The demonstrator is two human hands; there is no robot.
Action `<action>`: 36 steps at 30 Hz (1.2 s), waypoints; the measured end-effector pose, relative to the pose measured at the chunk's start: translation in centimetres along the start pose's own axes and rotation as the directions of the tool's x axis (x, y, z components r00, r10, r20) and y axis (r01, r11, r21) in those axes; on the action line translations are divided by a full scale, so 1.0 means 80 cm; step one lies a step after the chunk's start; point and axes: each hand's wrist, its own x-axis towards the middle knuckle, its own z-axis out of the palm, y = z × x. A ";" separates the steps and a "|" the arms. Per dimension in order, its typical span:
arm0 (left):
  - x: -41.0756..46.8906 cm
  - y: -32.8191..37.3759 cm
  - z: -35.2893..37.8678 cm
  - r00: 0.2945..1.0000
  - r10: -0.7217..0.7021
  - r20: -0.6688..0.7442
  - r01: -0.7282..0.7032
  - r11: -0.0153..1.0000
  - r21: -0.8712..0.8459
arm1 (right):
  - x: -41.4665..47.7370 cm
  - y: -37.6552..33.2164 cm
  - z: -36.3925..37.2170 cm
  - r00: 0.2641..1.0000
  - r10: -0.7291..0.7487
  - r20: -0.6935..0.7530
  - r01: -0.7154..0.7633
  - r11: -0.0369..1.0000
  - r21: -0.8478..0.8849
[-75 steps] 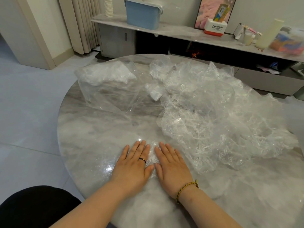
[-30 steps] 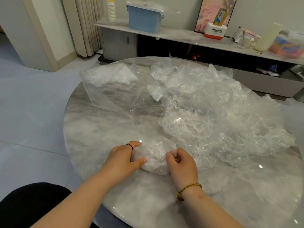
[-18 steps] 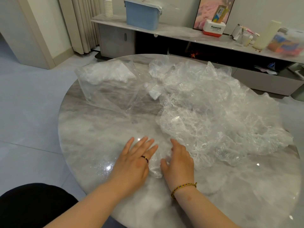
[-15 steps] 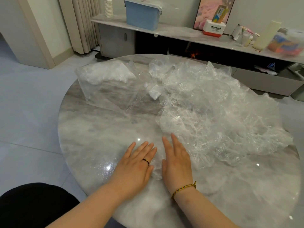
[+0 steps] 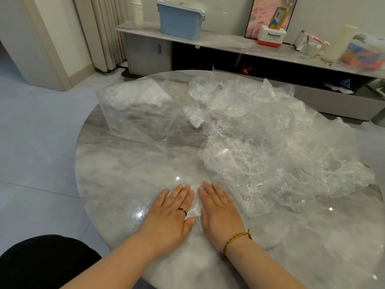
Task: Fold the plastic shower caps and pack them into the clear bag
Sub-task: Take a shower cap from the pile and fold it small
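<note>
Near the front edge of the round marble table (image 5: 116, 180), my left hand (image 5: 170, 215) and my right hand (image 5: 219, 211) lie flat side by side, fingers straight, pressing a folded clear shower cap (image 5: 195, 207) against the top. Only a crinkled strip of it shows between the hands. A big heap of loose shower caps (image 5: 270, 151) spreads over the right half of the table. The clear bag (image 5: 137, 115) lies at the back left, with white folded caps (image 5: 135, 94) packed in its far end.
A small white folded piece (image 5: 196, 118) lies between the bag and the heap. Behind the table runs a low marble shelf (image 5: 229, 43) with a blue bin (image 5: 180, 20), a white box and bottles. Tiled floor lies to the left.
The hands lifted and bunched the cap a second ago, then laid it back down. My right hand has since shifted closer beside the left and both flattened onto it.
</note>
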 end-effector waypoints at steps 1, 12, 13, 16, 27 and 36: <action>0.000 0.001 0.000 1.000 0.015 0.014 -0.015 1.000 -0.004 | -0.002 0.000 -0.002 1.000 0.005 0.009 -0.005 1.000 -0.016; 0.009 -0.005 -0.020 0.995 -0.092 0.039 0.100 0.931 -0.350 | -0.003 0.007 -0.005 0.993 0.064 -0.095 -0.032 0.952 0.306; 0.010 -0.007 -0.027 0.988 -0.153 -0.015 0.127 0.863 -0.489 | -0.001 0.010 -0.009 0.992 0.078 -0.097 -0.034 0.918 0.396; 0.009 -0.014 -0.037 0.922 -0.369 -0.120 0.187 0.694 -0.695 | 0.002 0.015 -0.017 0.987 0.147 -0.068 -0.091 0.850 0.518; 0.018 -0.016 -0.055 0.888 -0.454 0.073 0.428 0.760 -0.489 | -0.002 0.007 -0.037 0.965 0.240 -0.108 -0.074 0.642 0.763; 0.007 -0.016 -0.083 0.841 -0.526 0.128 0.243 0.154 -0.958 | -0.005 -0.006 -0.058 0.904 0.314 0.289 -0.285 -0.060 0.957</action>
